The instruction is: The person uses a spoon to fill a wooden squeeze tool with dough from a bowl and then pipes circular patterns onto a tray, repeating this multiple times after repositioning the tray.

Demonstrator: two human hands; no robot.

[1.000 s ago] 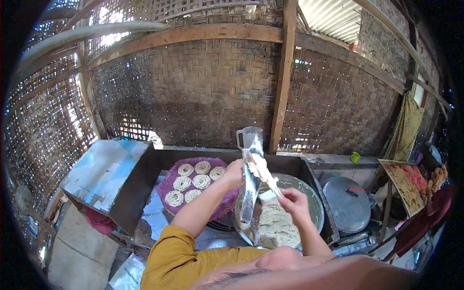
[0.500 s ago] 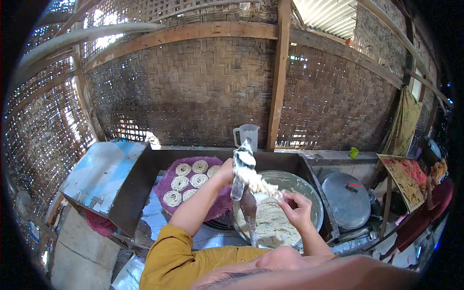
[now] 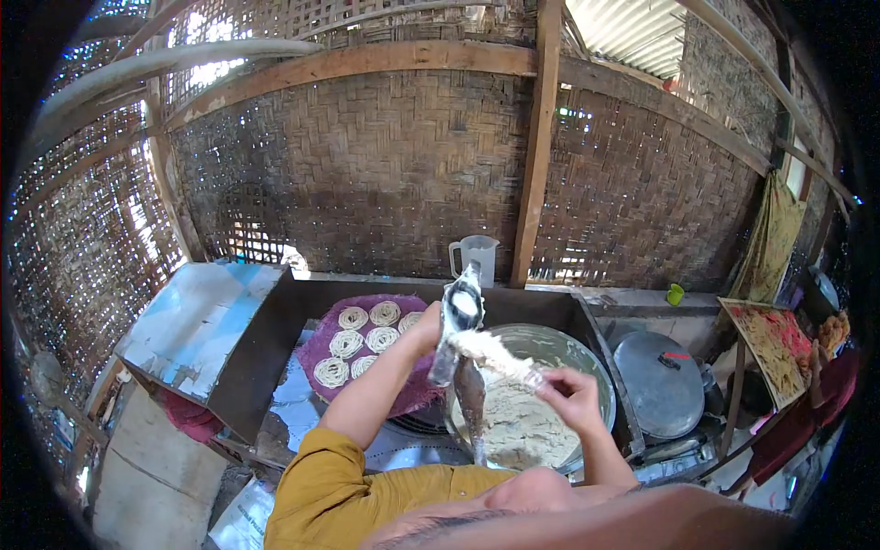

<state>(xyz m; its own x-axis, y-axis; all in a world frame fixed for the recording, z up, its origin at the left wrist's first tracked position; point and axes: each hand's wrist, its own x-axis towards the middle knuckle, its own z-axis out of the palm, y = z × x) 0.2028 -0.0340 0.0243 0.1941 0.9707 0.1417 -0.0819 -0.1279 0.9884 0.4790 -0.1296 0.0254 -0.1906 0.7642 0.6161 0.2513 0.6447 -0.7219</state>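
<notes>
My left hand (image 3: pixel 422 325) grips a metal press tool (image 3: pixel 463 307) held upright over a wide basin (image 3: pixel 509 431) of pale batter; its fingertips are mostly hidden. My right hand (image 3: pixel 573 394) pinches the end of a short, dough-coated implement (image 3: pixel 495 353), which reaches to the press. What this implement is I cannot make out. A dark wooden piece (image 3: pixel 469 394) hangs below the press. Left of the basin, several pale coiled dough rounds (image 3: pixel 346 344) lie on a purple mesh mat (image 3: pixel 321 362). A clear plastic jug (image 3: pixel 477 252) stands behind the press.
A blue-and-white covered box (image 3: pixel 197 321) sits left. Right are a round metal lid (image 3: pixel 655 385), a stained board (image 3: pixel 765 348), a small green cup (image 3: pixel 676 294) and another person's maroon-clad arm (image 3: pixel 830 394). A woven wall (image 3: pixel 385 174) with timber beams rises behind.
The press has shifted left, showing its top opening more. My right hand has moved right and slightly down, with the dough-coated implement stretched further from the press. My left hand moved slightly left.
</notes>
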